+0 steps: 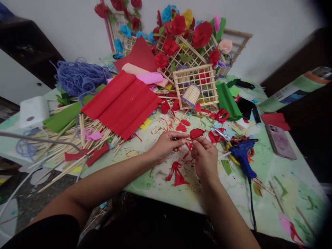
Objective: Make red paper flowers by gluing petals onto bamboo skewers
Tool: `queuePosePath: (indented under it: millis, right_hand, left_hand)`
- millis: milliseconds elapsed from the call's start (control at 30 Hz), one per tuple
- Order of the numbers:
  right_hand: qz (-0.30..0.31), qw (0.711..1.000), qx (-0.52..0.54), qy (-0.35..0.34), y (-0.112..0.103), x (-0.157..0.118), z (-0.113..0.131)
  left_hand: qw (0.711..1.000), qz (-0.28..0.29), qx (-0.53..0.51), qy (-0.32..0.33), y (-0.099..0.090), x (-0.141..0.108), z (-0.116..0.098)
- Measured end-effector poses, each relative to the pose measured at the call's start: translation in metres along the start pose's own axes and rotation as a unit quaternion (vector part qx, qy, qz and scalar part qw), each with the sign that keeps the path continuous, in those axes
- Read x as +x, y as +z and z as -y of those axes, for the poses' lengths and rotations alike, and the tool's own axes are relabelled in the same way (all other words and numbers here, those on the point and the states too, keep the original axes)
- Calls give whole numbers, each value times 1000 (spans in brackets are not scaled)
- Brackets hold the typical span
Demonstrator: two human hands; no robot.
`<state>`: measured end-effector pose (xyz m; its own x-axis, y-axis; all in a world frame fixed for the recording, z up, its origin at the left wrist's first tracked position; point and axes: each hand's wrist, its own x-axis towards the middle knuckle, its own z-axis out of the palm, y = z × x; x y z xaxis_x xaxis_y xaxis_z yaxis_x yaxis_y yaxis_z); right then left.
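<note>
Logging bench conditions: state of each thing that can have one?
Red petal: cut out, held
Right hand: grip closed on the petal
Left hand: grip pinched, contents unclear
Glue gun: on its side, corded; power unclear
Scissors: partly covered, opening unclear
Phone: back up, screen hidden
Bottle: capped
String: loose, tangled
Pink paper: rolled

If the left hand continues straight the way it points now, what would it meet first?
Most likely the right hand, just ahead by the red petal; exact depth is unclear.

Dim, soft light (right corners nearly black), with wide-angle edge distortion.
</note>
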<state>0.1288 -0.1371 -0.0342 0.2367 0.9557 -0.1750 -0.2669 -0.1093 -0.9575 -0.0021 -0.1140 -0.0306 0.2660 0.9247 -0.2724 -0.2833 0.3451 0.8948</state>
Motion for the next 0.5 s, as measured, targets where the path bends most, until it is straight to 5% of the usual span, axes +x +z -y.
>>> queuePosePath:
  millis: [500]
  right_hand:
    - [15,999,-28,-12,-3,3,-3]
  left_hand:
    - [998,-2,43,36,-3,2,5]
